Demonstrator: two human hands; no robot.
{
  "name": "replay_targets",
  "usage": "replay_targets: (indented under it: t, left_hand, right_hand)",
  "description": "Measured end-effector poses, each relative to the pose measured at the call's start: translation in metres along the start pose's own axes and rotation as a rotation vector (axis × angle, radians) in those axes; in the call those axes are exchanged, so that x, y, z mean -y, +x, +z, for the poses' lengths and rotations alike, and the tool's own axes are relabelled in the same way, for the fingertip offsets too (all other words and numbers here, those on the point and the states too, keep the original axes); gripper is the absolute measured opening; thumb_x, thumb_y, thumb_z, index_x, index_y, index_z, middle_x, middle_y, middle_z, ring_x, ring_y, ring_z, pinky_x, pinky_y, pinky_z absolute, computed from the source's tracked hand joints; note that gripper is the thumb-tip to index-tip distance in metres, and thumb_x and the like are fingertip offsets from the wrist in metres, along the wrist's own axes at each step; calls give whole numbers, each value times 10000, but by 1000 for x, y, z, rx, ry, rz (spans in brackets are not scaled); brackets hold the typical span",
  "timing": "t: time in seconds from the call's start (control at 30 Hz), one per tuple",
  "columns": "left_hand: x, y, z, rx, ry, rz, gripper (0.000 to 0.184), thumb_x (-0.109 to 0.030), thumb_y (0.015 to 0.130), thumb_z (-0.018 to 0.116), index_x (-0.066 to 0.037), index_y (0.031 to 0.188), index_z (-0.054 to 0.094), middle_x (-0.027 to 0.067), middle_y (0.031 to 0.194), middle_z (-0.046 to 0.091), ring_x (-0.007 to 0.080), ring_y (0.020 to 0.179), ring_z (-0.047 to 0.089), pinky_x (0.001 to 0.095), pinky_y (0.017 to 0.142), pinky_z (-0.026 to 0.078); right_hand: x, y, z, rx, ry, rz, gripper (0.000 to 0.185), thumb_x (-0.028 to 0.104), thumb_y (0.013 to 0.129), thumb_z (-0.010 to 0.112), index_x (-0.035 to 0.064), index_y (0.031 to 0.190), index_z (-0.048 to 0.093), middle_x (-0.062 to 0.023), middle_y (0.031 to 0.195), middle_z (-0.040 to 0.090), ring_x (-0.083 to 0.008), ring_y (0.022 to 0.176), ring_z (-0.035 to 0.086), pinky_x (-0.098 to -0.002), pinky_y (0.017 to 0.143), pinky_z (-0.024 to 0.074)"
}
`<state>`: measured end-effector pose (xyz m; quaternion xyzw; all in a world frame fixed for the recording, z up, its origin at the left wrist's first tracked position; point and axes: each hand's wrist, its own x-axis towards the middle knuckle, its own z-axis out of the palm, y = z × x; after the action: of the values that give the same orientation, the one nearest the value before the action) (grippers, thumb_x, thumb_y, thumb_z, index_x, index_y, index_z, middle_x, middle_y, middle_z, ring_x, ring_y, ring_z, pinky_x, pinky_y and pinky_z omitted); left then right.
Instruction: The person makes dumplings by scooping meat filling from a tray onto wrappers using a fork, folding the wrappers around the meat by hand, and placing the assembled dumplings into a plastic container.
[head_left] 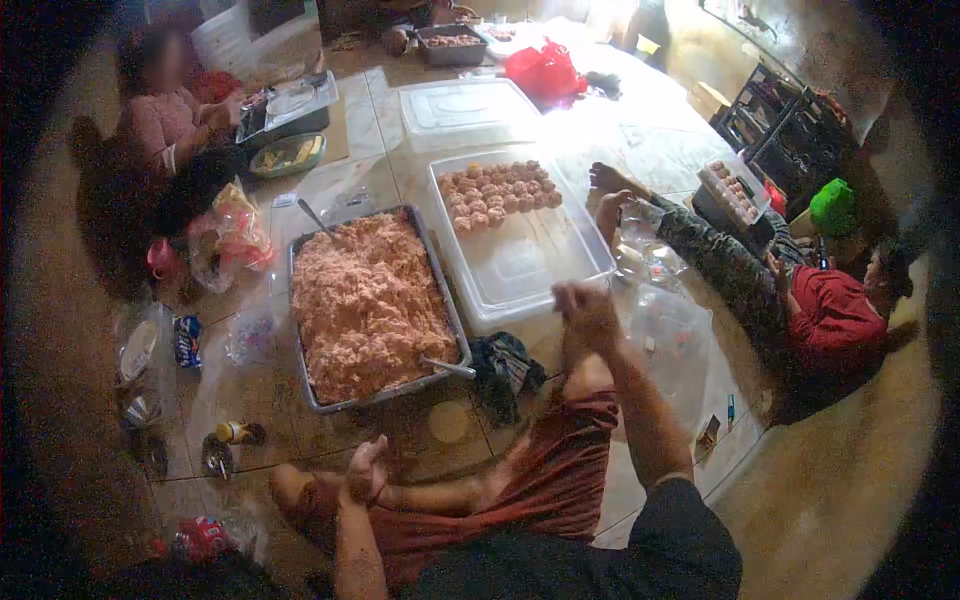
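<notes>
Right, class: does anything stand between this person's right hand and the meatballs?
Nothing visible blocks the way except the low rim of the translucent plastic tray. From the right hand, at the tray's near right corner, a bare stretch of tray leads to the meatballs at its far end.

it looked like a home used for food-making. minced meat (370, 300) and meatballs (500, 193) lay in trays (520, 265) on floor tiles (370, 150).
</notes>
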<state>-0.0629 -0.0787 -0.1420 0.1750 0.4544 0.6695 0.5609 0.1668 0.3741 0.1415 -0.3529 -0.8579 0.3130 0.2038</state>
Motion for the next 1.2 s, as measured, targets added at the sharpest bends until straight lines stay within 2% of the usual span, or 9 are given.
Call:
replay_targets:
  t: [0.13, 0.23, 0.37, 0.43, 0.7, 0.9, 1.1, 1.17, 1.2]
  left_hand:
    - [-31, 9, 58, -306, 8, -9, 681, -588, 1000, 510, 14, 1312, 576, 118, 1234, 658, 242, 1120, 654, 430, 1034, 497]
    - [-103, 23, 160, 189, -217, -19, 1049, -848, 879, 379, 40, 1433, 455, 186, 1388, 575, 327, 1289, 558, 487, 1107, 424]
    - [-113, 36, 195, 189, -375, -52, 1212, -951, 792, 294, 32, 1494, 395, 211, 1487, 498, 325, 1353, 502, 479, 1124, 386]
    - [-128, 42, 205, 238, -342, -37, 1268, -984, 756, 247, 32, 1502, 386, 201, 1536, 442, 315, 1405, 446, 481, 1149, 347]
    - [-74, 132, 223, 162, -38, 315, 1094, -861, 815, 310, -14, 1501, 403, 174, 1484, 478, 279, 1341, 476, 449, 1140, 355]
    - [-26, 76, 260, 155, 164, 15, 810, -615, 925, 485, -26, 1480, 447, 196, 1460, 502, 290, 1339, 483, 439, 1125, 381]
    - [-20, 65, 248, 245, 608, 285, 642, -434, 960, 675, -27, 1429, 512, 209, 1390, 566, 291, 1286, 537, 429, 1084, 427]
    - [-11, 83, 225, -166, 940, 723, 532, -373, 858, 804, -46, 1226, 600, 85, 1030, 678, 232, 926, 657, 422, 919, 505]
    - [-7, 82, 212, -195, 706, 468, 588, -455, 809, 828, -60, 1193, 623, 91, 974, 674, 249, 805, 642, 417, 863, 497]
  right_hand:
    - [-89, -55, 91, 287, 290, -77, 326, 289, 954, 652, 108, 1226, 648, -208, 1038, 671, -358, 961, 658, -459, 830, 533]
    - [-33, -90, 123, 336, -780, -91, 701, 288, 869, 693, 130, 1505, 447, -218, 1186, 633, -439, 1068, 613, -496, 881, 527]
    - [-77, -95, 161, 404, 79, 210, 611, 204, 881, 631, 99, 1466, 489, -226, 1150, 665, -425, 1035, 641, -508, 919, 518]
    - [-46, -93, 134, 18, 350, -22, 480, 172, 871, 613, 36, 1331, 582, -236, 1096, 685, -427, 1001, 650, -517, 914, 511]
    - [68, -165, 116, -378, 735, -222, 498, 354, 896, 688, -9, 1230, 621, -185, 1130, 690, -336, 1018, 649, -452, 922, 509]
    - [-19, -124, 170, -260, 729, 371, 367, 312, 918, 699, 16, 1133, 669, -137, 1130, 685, -303, 979, 640, -406, 927, 495]
    - [-129, -91, 187, -611, 461, 115, 506, 307, 893, 727, -4, 1254, 558, -165, 1110, 645, -309, 1028, 610, -445, 936, 487]
    - [-105, -87, 163, -519, 389, 307, 610, 308, 878, 740, -21, 1321, 480, -186, 1163, 629, -332, 1072, 602, -446, 956, 479]
    - [-111, -86, 153, -360, 273, 267, 627, 304, 861, 757, -11, 1326, 478, -194, 1158, 630, -352, 1069, 604, -450, 948, 482]
